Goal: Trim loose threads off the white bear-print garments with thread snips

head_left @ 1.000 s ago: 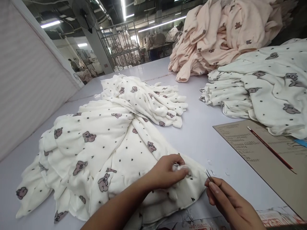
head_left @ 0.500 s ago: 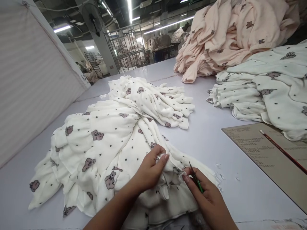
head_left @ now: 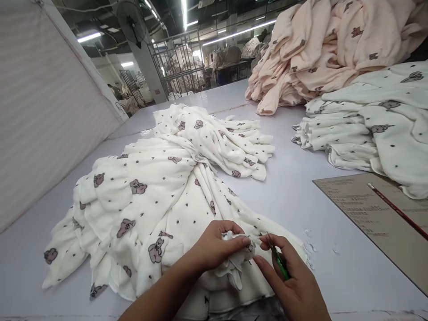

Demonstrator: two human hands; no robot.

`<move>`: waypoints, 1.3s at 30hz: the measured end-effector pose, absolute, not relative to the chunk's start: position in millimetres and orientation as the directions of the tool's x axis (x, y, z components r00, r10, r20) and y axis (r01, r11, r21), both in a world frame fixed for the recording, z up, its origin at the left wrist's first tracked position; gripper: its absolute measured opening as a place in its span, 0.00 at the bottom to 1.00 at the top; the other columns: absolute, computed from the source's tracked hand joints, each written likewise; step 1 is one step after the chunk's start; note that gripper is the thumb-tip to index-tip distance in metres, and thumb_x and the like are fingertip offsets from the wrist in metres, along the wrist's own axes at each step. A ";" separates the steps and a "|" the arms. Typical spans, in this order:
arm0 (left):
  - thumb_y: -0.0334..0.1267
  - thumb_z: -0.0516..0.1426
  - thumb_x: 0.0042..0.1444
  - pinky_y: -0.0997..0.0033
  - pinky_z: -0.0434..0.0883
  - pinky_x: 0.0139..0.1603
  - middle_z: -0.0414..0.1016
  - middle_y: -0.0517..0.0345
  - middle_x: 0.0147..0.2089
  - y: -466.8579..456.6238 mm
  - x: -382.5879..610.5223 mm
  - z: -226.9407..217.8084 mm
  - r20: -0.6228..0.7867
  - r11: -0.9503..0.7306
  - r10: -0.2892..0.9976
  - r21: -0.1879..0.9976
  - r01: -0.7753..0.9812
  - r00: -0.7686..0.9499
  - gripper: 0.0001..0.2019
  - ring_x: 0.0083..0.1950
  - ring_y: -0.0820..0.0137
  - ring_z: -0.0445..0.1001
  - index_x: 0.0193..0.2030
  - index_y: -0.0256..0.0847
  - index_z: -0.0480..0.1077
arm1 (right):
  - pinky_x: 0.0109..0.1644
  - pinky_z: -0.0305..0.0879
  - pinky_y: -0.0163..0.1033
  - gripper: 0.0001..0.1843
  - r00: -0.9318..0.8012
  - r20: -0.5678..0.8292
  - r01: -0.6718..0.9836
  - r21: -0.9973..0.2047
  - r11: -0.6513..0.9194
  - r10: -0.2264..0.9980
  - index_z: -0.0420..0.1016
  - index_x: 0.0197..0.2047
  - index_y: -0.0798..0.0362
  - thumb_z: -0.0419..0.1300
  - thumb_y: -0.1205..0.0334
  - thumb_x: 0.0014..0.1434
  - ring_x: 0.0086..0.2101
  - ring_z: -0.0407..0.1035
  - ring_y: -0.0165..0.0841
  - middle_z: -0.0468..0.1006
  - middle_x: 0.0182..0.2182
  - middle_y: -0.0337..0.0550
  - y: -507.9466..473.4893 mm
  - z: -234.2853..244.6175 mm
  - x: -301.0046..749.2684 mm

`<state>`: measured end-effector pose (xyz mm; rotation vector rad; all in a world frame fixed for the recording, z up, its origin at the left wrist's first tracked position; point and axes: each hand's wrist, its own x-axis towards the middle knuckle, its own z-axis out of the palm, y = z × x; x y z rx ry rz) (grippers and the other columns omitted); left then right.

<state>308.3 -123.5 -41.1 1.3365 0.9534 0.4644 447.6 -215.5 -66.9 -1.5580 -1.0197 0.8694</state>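
A white garment printed with brown bears and small hearts lies spread on the pale table. My left hand is closed, pinching a bunched fold of this garment near its lower edge. My right hand is closed round small green-handled thread snips, whose tip points at the pinched fold right beside my left fingers.
A pile of white bear-print garments lies at the right and a pink pile behind it. A brown card with a red pencil lies at the right. Small thread scraps dot the table. A ribbed white panel stands at the left.
My left hand slid down from the upper fold and pinched fabric nearer the hem. My right hand with the snips, off to the right a second ago, now sits against the fold.
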 end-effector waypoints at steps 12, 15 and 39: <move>0.38 0.60 0.49 0.76 0.64 0.34 0.71 0.60 0.27 -140.4 312.7 -48.0 -0.180 0.059 0.861 0.964 0.258 0.475 0.07 0.31 0.73 0.67 0.30 0.34 0.74 | 0.35 0.64 0.28 0.11 0.310 -0.015 0.266 -0.959 -0.102 0.951 0.66 0.35 0.47 0.56 0.49 0.58 0.33 0.69 0.32 0.72 0.30 0.37 -216.9 -62.5 459.6; 0.37 0.60 0.49 0.77 0.65 0.35 0.73 0.60 0.28 -141.4 313.9 -46.4 -0.161 0.049 0.883 0.966 0.253 0.442 0.07 0.31 0.72 0.69 0.31 0.35 0.73 | 0.36 0.65 0.28 0.11 0.232 -0.033 0.278 -0.956 -0.098 0.972 0.68 0.33 0.48 0.56 0.49 0.57 0.34 0.71 0.33 0.74 0.29 0.36 -226.2 -64.4 460.1; 0.27 0.56 0.51 0.78 0.66 0.35 0.78 0.57 0.31 -152.9 307.0 -50.4 0.127 -0.404 0.799 0.837 0.368 0.588 0.09 0.32 0.72 0.74 0.36 0.39 0.76 | 0.35 0.64 0.30 0.17 0.066 -0.261 0.144 -0.953 -0.268 0.963 0.69 0.28 0.48 0.52 0.44 0.58 0.30 0.67 0.34 0.71 0.26 0.36 -230.1 -67.1 465.7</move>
